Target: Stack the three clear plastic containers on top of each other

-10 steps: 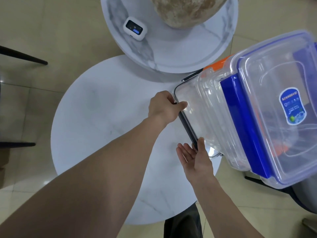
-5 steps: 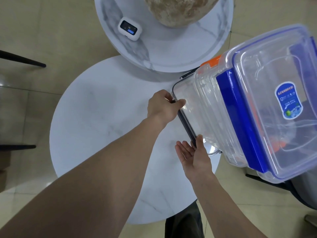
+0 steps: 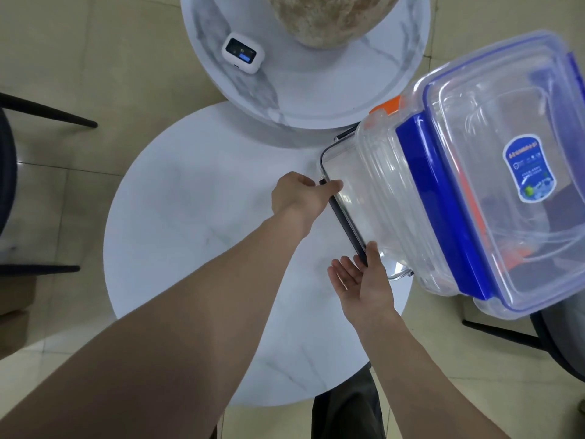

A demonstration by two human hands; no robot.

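Observation:
Three clear plastic containers stand stacked on the right side of the white round table [image 3: 190, 248]. The bottom container [image 3: 351, 204] has a dark rim and grey clips. The middle container [image 3: 384, 172] shows an orange clip. On top sits the container with blue clips and a blue label [image 3: 493, 172]. My left hand [image 3: 300, 194] grips the bottom container's near-left corner, thumb on its lid. My right hand [image 3: 364, 280] holds the same container's front edge, with the thumb on the rim and the fingers spread beneath.
A smaller, higher marble round table [image 3: 316, 90] behind carries a white device with a screen [image 3: 242, 53] and a large stone-like sphere [image 3: 332, 17]. Black chair legs [image 3: 47, 112] show at left, and another chair [image 3: 557, 337] at right. Tiled floor surrounds the tables.
The view has shifted slightly. Both hands keep the same hold on the bottom container, and the stack has barely moved.

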